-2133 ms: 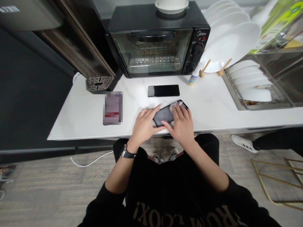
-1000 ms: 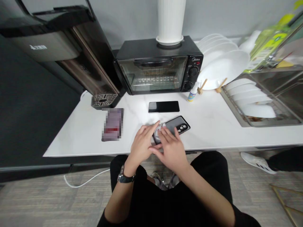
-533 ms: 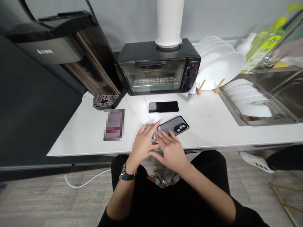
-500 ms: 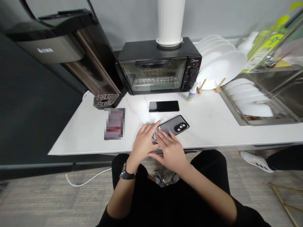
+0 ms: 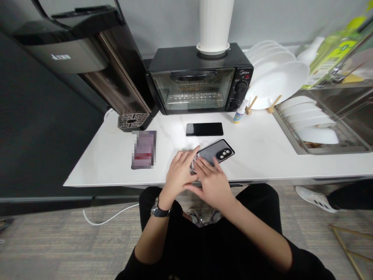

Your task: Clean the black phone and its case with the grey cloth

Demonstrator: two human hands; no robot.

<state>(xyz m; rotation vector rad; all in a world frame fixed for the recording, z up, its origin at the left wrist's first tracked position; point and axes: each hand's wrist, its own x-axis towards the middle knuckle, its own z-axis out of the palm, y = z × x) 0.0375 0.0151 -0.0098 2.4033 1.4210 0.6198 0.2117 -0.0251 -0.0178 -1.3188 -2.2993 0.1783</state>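
Note:
A grey phone case [image 5: 211, 151] with a black rim and camera cutouts lies at a slant near the counter's front edge. My left hand [image 5: 179, 171] is closed around its lower left end. My right hand [image 5: 214, 181] rests on the case, its fingers stretched out across the lower part and holding nothing. A whitish patterned patch shows between the hands; what it is I cannot make out. Just behind the case lies a black smartphone [image 5: 204, 129], screen up. To the left is a flat purplish item [image 5: 144, 149], blurred by pixels.
A toaster oven [image 5: 198, 91] stands at the back, bearing a white pot [image 5: 215, 27]. A drink dispenser [image 5: 110, 70] is on the left. A small spray bottle [image 5: 239, 112], racked white plates [image 5: 278, 81] and a sink [image 5: 349, 140] are on the right.
The whole view has shifted slightly, with counter items a little farther right and up. Both hands stay on the phone case in nearly the same pose.

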